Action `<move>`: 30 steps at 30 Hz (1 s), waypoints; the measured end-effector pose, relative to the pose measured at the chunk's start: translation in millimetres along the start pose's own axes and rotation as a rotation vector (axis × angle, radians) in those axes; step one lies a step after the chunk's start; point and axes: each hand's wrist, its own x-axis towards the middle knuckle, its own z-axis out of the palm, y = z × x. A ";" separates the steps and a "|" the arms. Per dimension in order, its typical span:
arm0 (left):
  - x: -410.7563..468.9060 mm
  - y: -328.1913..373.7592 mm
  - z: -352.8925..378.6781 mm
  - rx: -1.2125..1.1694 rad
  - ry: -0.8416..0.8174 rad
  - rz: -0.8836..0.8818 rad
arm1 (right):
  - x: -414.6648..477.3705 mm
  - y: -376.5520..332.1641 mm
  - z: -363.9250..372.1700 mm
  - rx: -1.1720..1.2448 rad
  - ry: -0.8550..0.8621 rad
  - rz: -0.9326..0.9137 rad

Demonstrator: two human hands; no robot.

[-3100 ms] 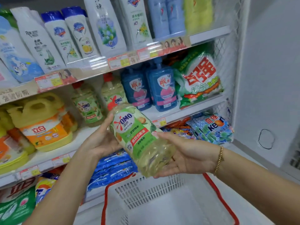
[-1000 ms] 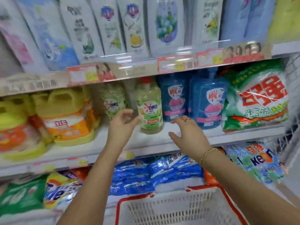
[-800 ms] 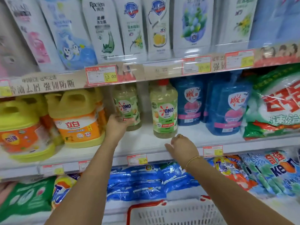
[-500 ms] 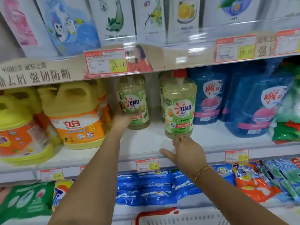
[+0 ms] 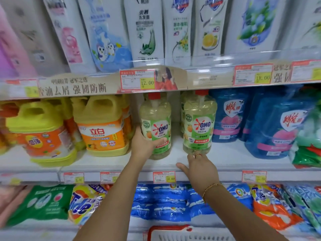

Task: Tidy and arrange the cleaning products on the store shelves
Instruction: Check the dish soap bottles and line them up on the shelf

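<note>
Two clear OMO bottles with green labels and red caps stand upright on the white middle shelf (image 5: pixel 225 159). My left hand (image 5: pixel 144 145) grips the left OMO bottle (image 5: pixel 157 124) low on its side, thumb across the label. My right hand (image 5: pixel 199 166) rests on the shelf's front part with relaxed fingers, its fingertips at the base of the right OMO bottle (image 5: pixel 199 122). Whether they touch the bottle I cannot tell. A third OMO bottle shows partly behind the right one.
Yellow-orange jugs (image 5: pixel 102 126) stand left of the bottles, blue refill pouches (image 5: pixel 229 117) and a green bag (image 5: pixel 309 141) to the right. White pouches (image 5: pixel 147 28) fill the shelf above. Detergent bags (image 5: pixel 161 202) lie on the shelf below. A white basket with red rim (image 5: pixel 170 230) is at the bottom.
The right OMO bottle went from both hands onto the shelf. My left hand moved to the left OMO bottle, took hold of it and drew it forward. The view came closer.
</note>
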 end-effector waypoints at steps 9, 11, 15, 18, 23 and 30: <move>-76.8 15.3 -11.6 0.122 0.003 0.290 | -39.9 7.9 -27.1 0.266 -0.219 0.024; -89.9 16.7 -13.4 0.126 -0.005 0.323 | -56.4 10.6 -37.3 0.437 -0.129 0.052; -109.1 35.9 -20.0 0.080 -0.026 0.351 | -81.9 20.4 -64.4 0.646 0.043 -0.001; -125.7 62.5 -26.7 0.031 -0.063 0.332 | -99.0 28.5 -86.8 0.786 0.090 -0.056; -155.8 109.3 -25.3 -0.073 -0.067 0.288 | -120.6 36.5 -108.6 0.893 0.161 -0.113; -181.9 177.2 -15.9 -0.380 -0.205 0.218 | -131.7 36.3 -120.8 1.018 0.587 -0.085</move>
